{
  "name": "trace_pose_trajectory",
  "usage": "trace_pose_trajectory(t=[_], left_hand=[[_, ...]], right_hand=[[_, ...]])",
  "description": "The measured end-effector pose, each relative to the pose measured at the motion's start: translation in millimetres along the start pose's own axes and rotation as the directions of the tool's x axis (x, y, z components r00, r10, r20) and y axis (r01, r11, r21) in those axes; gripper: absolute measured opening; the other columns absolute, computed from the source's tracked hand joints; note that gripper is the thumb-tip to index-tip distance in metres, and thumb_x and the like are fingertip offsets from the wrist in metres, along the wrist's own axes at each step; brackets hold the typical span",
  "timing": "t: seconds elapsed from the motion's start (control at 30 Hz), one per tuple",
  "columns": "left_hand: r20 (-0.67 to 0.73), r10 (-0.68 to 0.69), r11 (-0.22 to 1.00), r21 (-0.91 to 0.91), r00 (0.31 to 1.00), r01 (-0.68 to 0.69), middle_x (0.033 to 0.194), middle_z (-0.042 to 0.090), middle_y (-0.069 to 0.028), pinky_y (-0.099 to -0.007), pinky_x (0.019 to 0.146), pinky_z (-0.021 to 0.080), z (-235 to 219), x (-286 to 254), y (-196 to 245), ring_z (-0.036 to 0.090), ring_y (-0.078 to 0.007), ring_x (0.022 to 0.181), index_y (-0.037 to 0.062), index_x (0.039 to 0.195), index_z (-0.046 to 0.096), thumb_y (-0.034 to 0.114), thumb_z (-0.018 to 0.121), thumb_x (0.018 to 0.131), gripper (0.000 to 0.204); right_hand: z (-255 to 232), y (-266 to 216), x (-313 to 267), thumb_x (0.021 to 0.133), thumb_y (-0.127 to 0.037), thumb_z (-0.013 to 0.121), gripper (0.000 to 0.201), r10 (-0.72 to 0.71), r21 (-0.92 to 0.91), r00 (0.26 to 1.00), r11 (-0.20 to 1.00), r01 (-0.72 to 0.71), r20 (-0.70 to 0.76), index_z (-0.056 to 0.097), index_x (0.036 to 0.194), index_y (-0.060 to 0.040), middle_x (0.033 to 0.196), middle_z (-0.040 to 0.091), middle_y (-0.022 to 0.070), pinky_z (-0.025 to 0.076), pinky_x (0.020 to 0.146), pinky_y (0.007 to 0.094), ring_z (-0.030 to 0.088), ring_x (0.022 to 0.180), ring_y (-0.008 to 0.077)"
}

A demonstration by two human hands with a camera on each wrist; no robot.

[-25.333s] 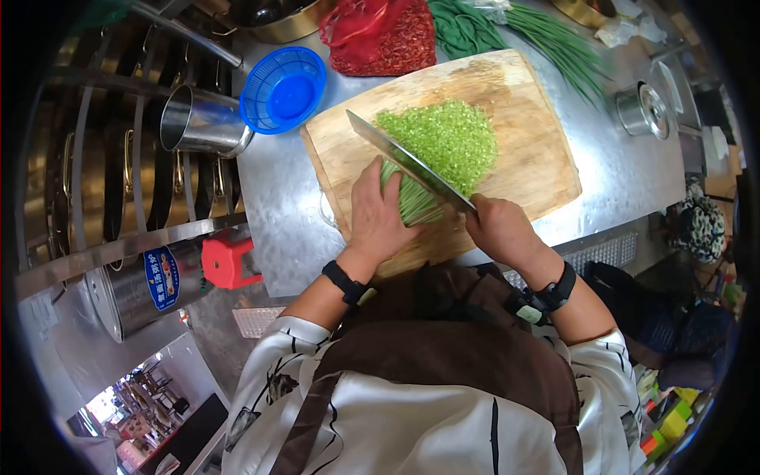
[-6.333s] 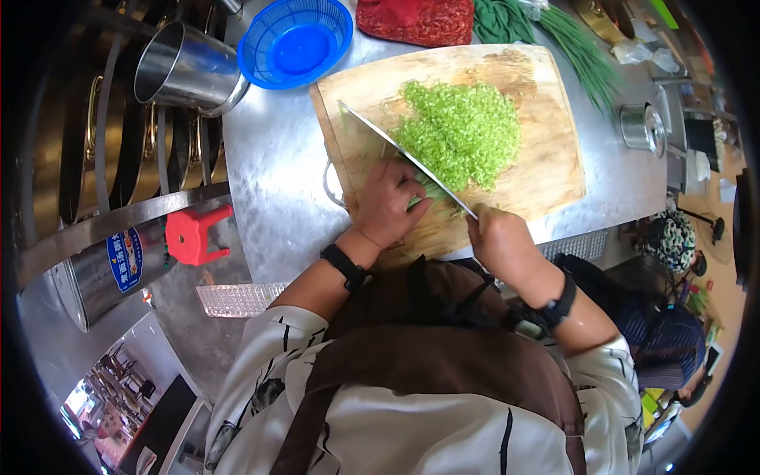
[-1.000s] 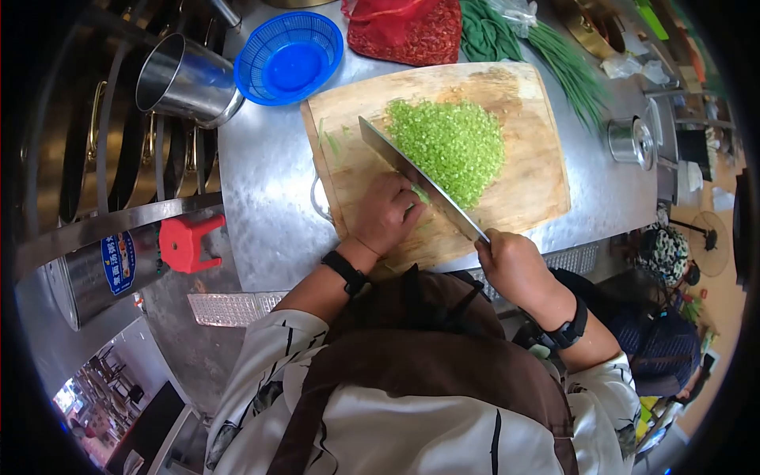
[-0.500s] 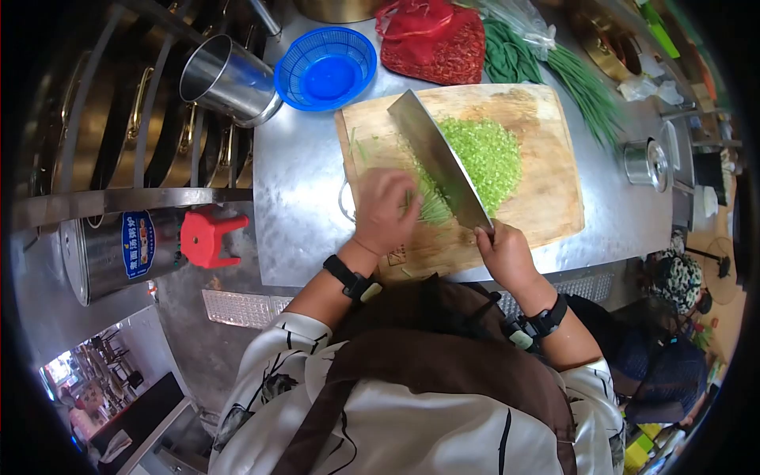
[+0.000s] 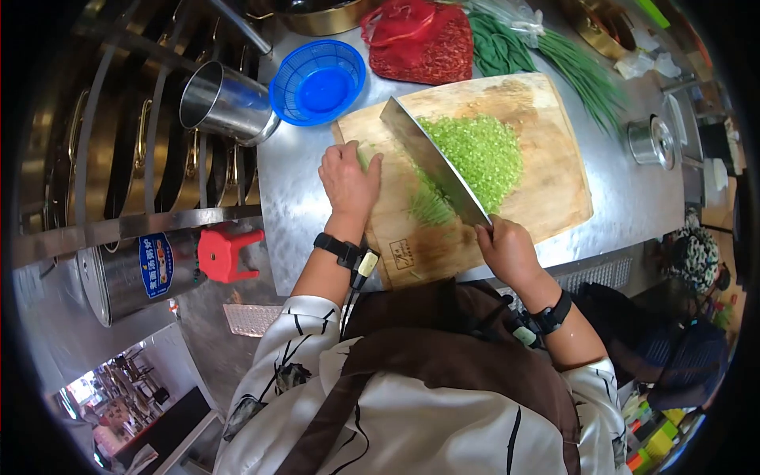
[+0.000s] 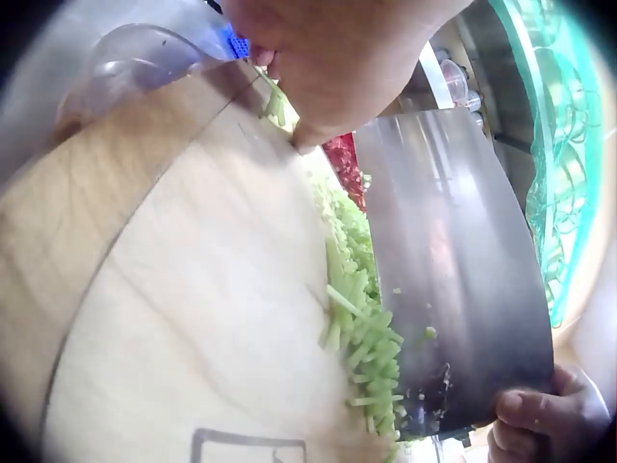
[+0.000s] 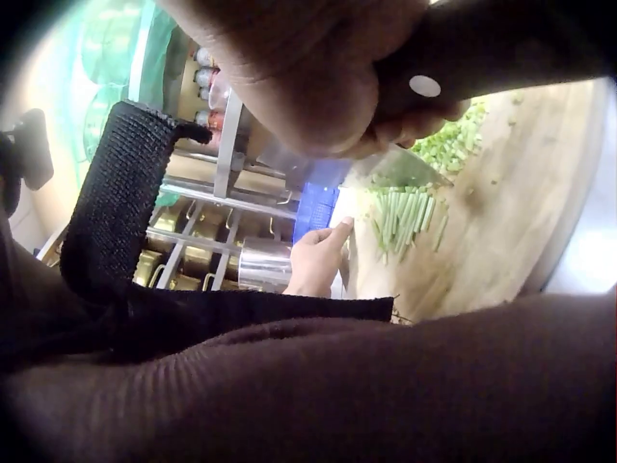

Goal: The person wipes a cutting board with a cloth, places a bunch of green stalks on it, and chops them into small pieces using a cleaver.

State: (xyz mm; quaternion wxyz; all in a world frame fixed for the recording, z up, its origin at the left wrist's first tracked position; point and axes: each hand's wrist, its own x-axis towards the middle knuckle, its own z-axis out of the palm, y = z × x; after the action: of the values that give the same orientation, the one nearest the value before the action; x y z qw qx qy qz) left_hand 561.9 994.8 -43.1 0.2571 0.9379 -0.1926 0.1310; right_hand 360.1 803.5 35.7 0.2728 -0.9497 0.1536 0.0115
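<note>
In the head view, my left hand (image 5: 348, 180) lies at the cutting board's left edge, over a few loose green stems (image 5: 364, 157). Its fingers and thumb are on either side of these stems (image 6: 280, 108) in the left wrist view. My right hand (image 5: 511, 252) grips the handle of a cleaver (image 5: 437, 165), whose wide blade slants across the board (image 5: 554, 150). Beyond the blade lies a heap of finely chopped green pieces (image 5: 484, 150). On the near side are short cut stalks (image 5: 430, 206), also visible in the right wrist view (image 7: 405, 217).
Behind the board stand a blue basket (image 5: 323, 89), a red bag (image 5: 419, 55) and long green stalks (image 5: 582, 79). A metal pot (image 5: 226, 103) is at the left, a lidded tin (image 5: 651, 142) at the right. A red stool (image 5: 224, 255) stands below the table's left side.
My left hand has moved off the cut stalks to the board's left edge, uncovering them. The cleaver, earlier against the left fingers, now stands apart from them, still in my right hand.
</note>
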Motion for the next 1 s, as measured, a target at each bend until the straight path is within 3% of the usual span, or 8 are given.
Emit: trace_pose_trajectory(t=[0.1,0.23,0.4,0.63,0.7,0.73,0.8,1.0], left_hand=[[0.066,0.006,0.983,-0.182,0.998,0.006,0.097,0.06,-0.0144,-0.0435,0.084,0.047,6.0,-3.7,1.7,0.058,-0.0335,0.095,0.0027,0.102,0.067,0.015,0.072,0.08,0.026],[0.075,0.063,0.978,-0.201,0.995,-0.047,0.093,0.063,-0.0154,-0.0427,0.079,0.05,4.8,-9.4,10.2,0.061,-0.0344,0.088,0.0039,0.101,0.068,0.009,0.067,0.082,0.02],[0.339,0.17,0.925,-0.379,0.925,-0.032,0.094,0.063,-0.0183,-0.0425,0.076,0.051,-4.9,-21.0,22.8,0.062,-0.038,0.085,0.0041,0.1,0.068,0.009,0.066,0.084,0.017],[0.305,0.088,0.861,-0.503,0.948,0.082,0.091,0.059,-0.0128,-0.0417,0.074,0.051,-43.1,-47.1,40.7,0.061,-0.0342,0.081,0.0066,0.094,0.065,0.005,0.066,0.079,0.015],[0.328,0.6,0.726,-0.608,0.73,-0.323,0.093,0.057,-0.0085,-0.0397,0.076,0.049,-54.0,-62.6,29.8,0.058,-0.0299,0.086,0.0074,0.097,0.063,0.003,0.069,0.074,0.024],[0.333,0.597,0.727,-0.609,0.73,-0.317,0.093,0.057,-0.0085,-0.0397,0.076,0.049,-58.0,-71.6,27.6,0.058,-0.0299,0.086,0.0074,0.097,0.063,0.003,0.069,0.074,0.024],[0.435,0.714,0.674,-0.639,0.548,-0.371,0.091,0.056,-0.0064,-0.0392,0.078,0.046,-63.3,-88.4,23.6,0.056,-0.0283,0.087,0.0096,0.093,0.063,0.002,0.071,0.068,0.027],[0.446,0.696,0.706,-0.57,0.563,-0.42,0.096,0.056,-0.0049,-0.0417,0.081,0.043,-49.2,-111.5,14.1,0.055,-0.0261,0.091,0.0118,0.092,0.063,0.011,0.08,0.065,0.032]], right_hand=[[1.6,2.1,0.7,0.09,-0.018,0.061,0.022,0.011,-0.002,1.0,1.0,-0.011,-0.014,0.059,0.08,0.0017,0.066,0.061,0.0247,0.051,0.06,0.0509,0.062,0.063,0.0429],[-1.6,1.3,1.8,0.089,-0.016,0.064,0.021,0.053,0.024,0.998,0.998,-0.053,0.02,0.06,0.084,0.0042,0.071,0.063,0.0263,0.05,0.063,0.0502,0.062,0.068,0.0448],[-2.2,1.8,3.9,0.09,-0.017,0.06,0.021,-0.007,0.018,1.0,1.0,0.007,0.004,0.06,0.081,0.0018,0.067,0.062,0.025,0.051,0.061,0.0505,0.062,0.064,0.0425],[-5.4,0.7,5.3,0.09,-0.016,0.06,0.021,-0.003,0.038,1.0,0.999,0.002,0.019,0.06,0.08,0.0022,0.068,0.062,0.0247,0.051,0.062,0.0501,0.063,0.065,0.042],[-5.3,1.7,5.0,0.09,-0.016,0.063,0.022,0.009,0.06,0.999,0.998,-0.011,0.03,0.061,0.083,0.0044,0.07,0.062,0.0268,0.05,0.063,0.05,0.062,0.068,0.0449],[-5.3,2.5,5.1,0.09,-0.016,0.063,0.022,0.012,0.061,0.999,0.998,-0.014,0.036,0.061,0.083,0.0044,0.07,0.062,0.0268,0.05,0.063,0.05,0.062,0.068,0.0449],[-5.9,4.2,5.0,0.09,-0.016,0.063,0.022,0.004,0.077,0.999,0.997,-0.007,0.034,0.061,0.083,0.0044,0.07,0.062,0.0267,0.05,0.063,0.0494,0.062,0.068,0.0446],[-13.0,17.9,-5.7,0.09,-0.016,0.066,0.021,0.048,0.232,0.999,0.972,-0.047,0.0,0.061,0.083,0.003,0.073,0.062,0.0273,0.051,0.063,0.0469,0.064,0.071,0.0428]])
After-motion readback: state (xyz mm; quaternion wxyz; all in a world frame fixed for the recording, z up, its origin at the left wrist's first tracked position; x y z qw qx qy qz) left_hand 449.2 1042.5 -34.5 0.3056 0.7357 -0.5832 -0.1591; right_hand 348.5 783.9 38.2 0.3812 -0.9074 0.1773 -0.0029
